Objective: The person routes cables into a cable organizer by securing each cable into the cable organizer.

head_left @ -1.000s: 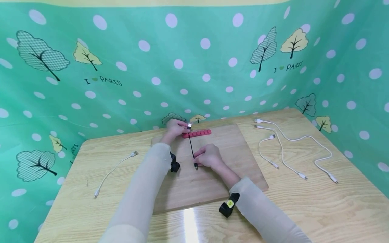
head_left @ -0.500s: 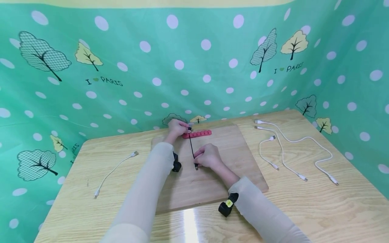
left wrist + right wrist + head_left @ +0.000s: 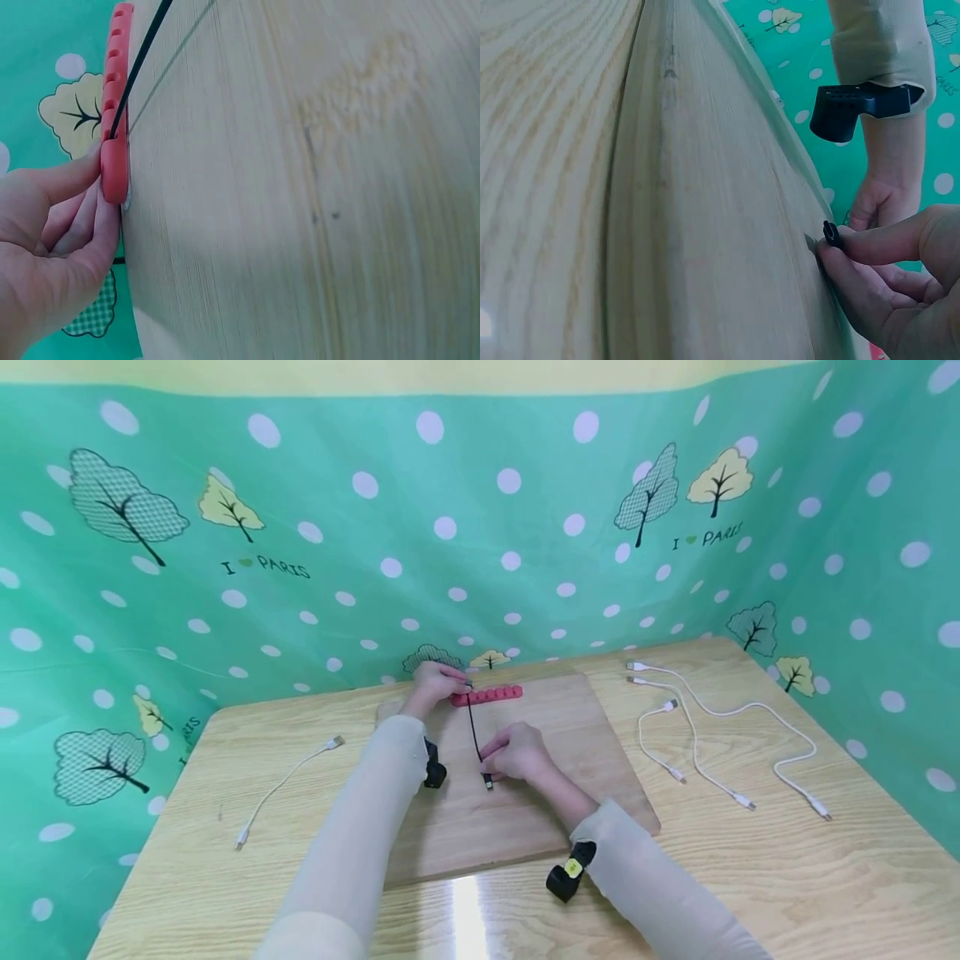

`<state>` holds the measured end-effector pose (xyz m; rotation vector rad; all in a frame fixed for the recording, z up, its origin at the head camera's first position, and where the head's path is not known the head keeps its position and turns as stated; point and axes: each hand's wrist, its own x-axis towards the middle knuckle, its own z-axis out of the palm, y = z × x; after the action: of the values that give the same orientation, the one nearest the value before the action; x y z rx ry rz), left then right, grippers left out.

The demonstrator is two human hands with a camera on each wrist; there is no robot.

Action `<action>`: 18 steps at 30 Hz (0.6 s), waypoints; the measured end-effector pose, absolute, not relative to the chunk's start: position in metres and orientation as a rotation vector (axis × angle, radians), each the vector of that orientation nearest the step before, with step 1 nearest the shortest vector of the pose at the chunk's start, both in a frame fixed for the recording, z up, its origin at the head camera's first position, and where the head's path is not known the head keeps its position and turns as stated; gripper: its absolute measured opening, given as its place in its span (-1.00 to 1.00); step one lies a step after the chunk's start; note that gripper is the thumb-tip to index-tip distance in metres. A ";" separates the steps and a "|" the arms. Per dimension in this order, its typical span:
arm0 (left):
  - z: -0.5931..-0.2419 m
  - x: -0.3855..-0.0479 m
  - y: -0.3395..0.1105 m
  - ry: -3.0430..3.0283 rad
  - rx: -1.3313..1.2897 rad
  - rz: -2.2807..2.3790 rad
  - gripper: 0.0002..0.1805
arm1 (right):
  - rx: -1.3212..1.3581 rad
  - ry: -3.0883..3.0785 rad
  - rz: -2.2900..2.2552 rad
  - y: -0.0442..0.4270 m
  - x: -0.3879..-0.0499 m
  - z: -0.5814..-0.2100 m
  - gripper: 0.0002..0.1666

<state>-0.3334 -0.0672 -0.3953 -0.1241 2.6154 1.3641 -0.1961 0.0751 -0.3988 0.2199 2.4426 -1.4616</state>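
Observation:
A thin black USB cable (image 3: pixel 473 727) runs fairly straight between my two hands above the wooden board. At its far end my left hand (image 3: pixel 435 683) grips the cable behind the red cable-clip strip (image 3: pixel 497 694); that plug is mostly hidden. In the left wrist view the cable (image 3: pixel 142 60) lies in the slot near the strip's close end, and my thumb touches the strip (image 3: pixel 114 169). My right hand (image 3: pixel 517 752) pinches the near end between thumb and finger. Its small black plug (image 3: pixel 831 234) pokes out past the fingertips in the right wrist view.
The wooden board (image 3: pixel 525 827) lies on a wooden table (image 3: pixel 315 810). One short white cable (image 3: pixel 281 781) lies left of it. To the right lie a short white cable (image 3: pixel 643 735), a longer one (image 3: pixel 697 743) and the longest (image 3: pixel 757 699). A green dotted curtain (image 3: pixel 337 527) stands behind.
The far plug's bright metal tip has gone from sight as it dips behind the strip at my left hand. My right hand has shifted slightly nearer to me. The head view has tilted up a little.

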 end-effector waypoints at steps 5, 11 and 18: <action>-0.396 -0.331 -0.068 2.635 -0.123 1.345 -0.70 | 0.218 2.425 -1.470 0.074 -0.194 -0.397 -0.81; -0.395 -0.327 -0.066 2.676 -0.073 1.320 -0.69 | 0.223 2.453 -1.432 0.078 -0.195 -0.394 -0.79; -0.391 -0.319 -0.070 2.707 -0.007 1.289 -0.66 | 0.207 2.468 -1.428 0.084 -0.200 -0.393 -0.70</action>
<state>-0.3192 -0.0695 -0.3908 -0.0068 2.7075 1.2887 -0.1997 0.0845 -0.3930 0.2070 2.4678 -1.4277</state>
